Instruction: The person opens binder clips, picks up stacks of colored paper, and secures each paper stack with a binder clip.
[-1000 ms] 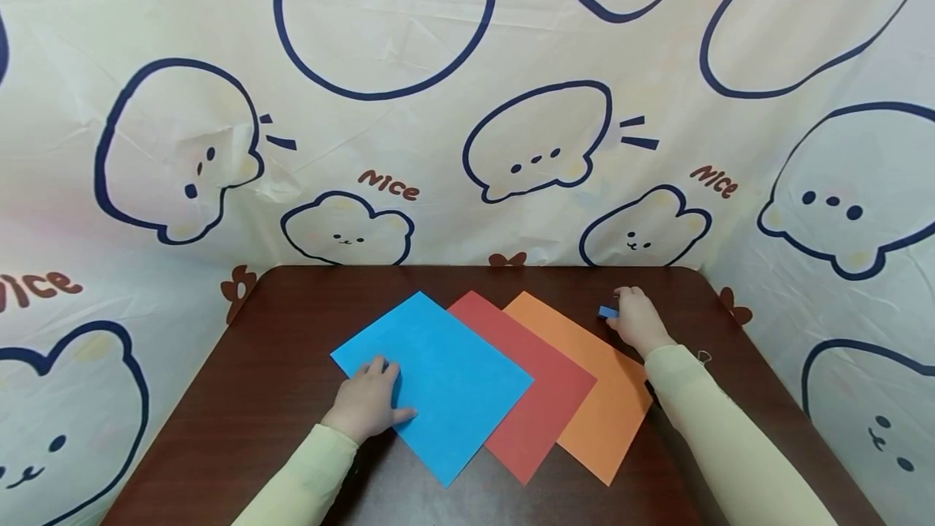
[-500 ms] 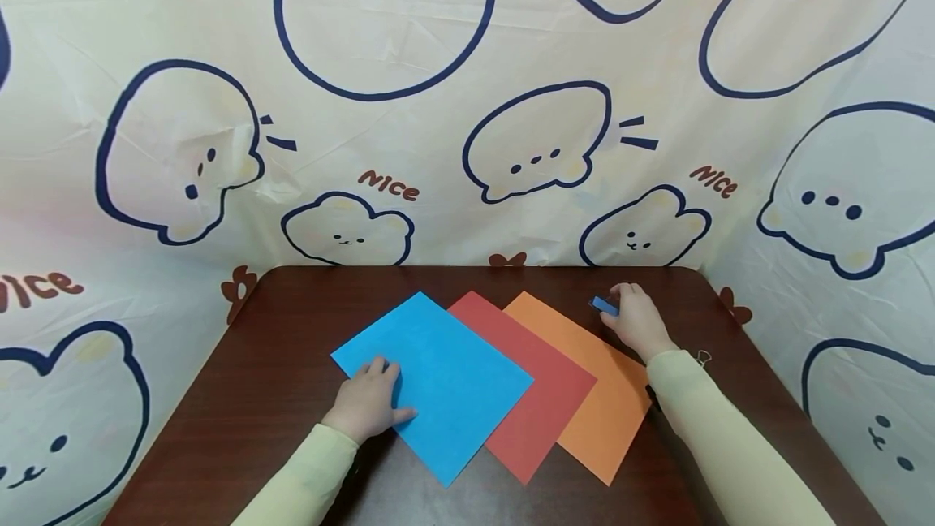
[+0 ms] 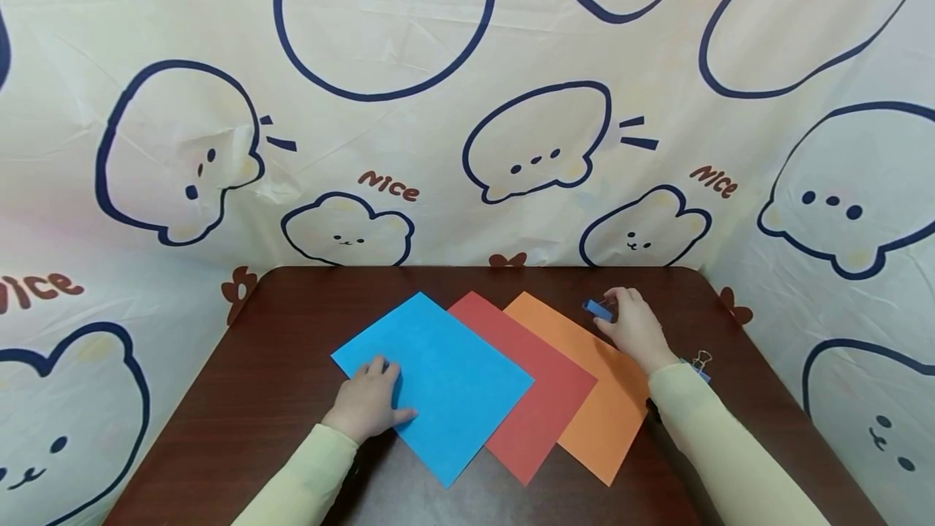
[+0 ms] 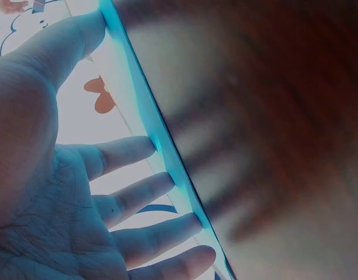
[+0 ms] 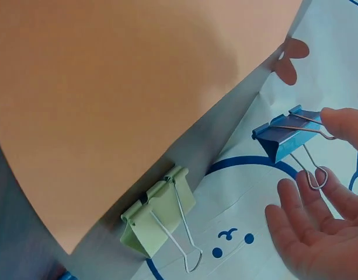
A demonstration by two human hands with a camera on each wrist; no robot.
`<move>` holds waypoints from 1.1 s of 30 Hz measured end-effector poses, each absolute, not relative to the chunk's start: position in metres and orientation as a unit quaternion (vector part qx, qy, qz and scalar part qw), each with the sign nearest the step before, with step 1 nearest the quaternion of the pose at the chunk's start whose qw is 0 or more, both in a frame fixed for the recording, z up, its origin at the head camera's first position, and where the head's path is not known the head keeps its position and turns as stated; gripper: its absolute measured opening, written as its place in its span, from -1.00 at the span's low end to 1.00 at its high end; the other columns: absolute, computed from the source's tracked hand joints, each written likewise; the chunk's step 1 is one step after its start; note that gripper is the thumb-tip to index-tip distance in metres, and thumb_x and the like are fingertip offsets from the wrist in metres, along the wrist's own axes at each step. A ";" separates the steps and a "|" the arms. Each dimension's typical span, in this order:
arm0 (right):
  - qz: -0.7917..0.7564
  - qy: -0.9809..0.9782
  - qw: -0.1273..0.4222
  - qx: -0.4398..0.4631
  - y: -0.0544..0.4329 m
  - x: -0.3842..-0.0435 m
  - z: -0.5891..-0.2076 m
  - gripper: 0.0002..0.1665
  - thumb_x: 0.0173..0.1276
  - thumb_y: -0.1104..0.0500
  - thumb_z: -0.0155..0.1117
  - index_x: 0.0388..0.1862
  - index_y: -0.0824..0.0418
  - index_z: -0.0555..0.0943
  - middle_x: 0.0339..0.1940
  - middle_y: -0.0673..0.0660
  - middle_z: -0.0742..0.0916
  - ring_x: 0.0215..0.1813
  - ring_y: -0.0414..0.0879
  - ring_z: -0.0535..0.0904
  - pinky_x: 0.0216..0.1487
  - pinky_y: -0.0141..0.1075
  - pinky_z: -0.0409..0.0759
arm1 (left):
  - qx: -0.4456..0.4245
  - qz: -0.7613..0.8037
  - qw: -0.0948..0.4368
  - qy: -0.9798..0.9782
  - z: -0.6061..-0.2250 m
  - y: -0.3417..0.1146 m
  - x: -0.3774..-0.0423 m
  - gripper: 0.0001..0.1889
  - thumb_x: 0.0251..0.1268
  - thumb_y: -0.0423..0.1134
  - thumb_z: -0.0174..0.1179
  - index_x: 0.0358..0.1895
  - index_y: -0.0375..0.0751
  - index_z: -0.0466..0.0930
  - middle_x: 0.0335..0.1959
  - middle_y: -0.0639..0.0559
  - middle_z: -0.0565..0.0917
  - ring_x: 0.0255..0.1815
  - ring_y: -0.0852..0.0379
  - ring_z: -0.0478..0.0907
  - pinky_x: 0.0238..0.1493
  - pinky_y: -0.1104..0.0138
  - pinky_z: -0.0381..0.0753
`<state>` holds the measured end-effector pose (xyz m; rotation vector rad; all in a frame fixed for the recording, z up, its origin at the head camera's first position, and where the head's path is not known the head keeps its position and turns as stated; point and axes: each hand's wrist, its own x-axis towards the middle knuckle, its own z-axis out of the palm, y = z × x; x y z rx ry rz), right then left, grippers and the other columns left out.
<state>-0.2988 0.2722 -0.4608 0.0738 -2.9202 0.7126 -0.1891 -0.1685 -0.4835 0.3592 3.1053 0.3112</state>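
In the head view, my left hand (image 3: 365,403) rests on the left corner of a blue sheet of paper (image 3: 453,396), thumb and fingers spread. Its fingertips touch the sheet (image 4: 143,111) in the left wrist view. A red sheet (image 3: 536,380) and an orange sheet (image 3: 609,420) lie partly overlapped beside it. My right hand (image 3: 637,329) pinches a blue binder clip (image 5: 287,133) by its wire handles, thumb on one and fingers on the other. The clip is near the orange sheet's upper edge, apart from it.
A pale green binder clip (image 5: 161,216) stands beside the orange sheet in the right wrist view. Another binder clip (image 3: 700,365) is by the right sleeve, partly hidden. The dark wooden table (image 3: 241,396) meets a curtain printed with cartoon animals (image 3: 438,144).
My right hand has lifted the blue binder clip and brought it slightly left, turning it. The clip by the right sleeve shows more now. My left hand and the sheets have stayed put.
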 end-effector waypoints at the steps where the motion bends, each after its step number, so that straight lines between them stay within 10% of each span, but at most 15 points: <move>1: 0.240 -0.968 0.065 0.024 0.271 -0.298 -0.460 -0.39 0.41 0.11 0.42 0.29 0.36 0.42 0.20 0.38 0.54 0.04 0.19 0.58 0.19 0.14 0.62 | 0.114 0.099 0.000 0.988 -0.483 -0.168 -0.189 -0.23 0.06 0.16 0.55 0.18 -0.35 0.55 0.12 -0.34 0.53 0.07 -0.27 0.58 -0.13 -0.13 0.71; 33: 0.274 -0.957 0.059 0.073 0.249 -0.281 -0.461 -0.40 0.36 0.15 0.48 0.27 0.40 0.51 0.10 0.32 0.63 0.09 0.17 0.62 0.20 0.07 0.63 | 0.122 0.102 0.021 0.987 -0.476 -0.168 -0.191 -0.25 0.08 0.14 0.54 0.16 -0.38 0.54 0.10 -0.36 0.52 0.00 -0.28 0.58 -0.10 -0.14 0.70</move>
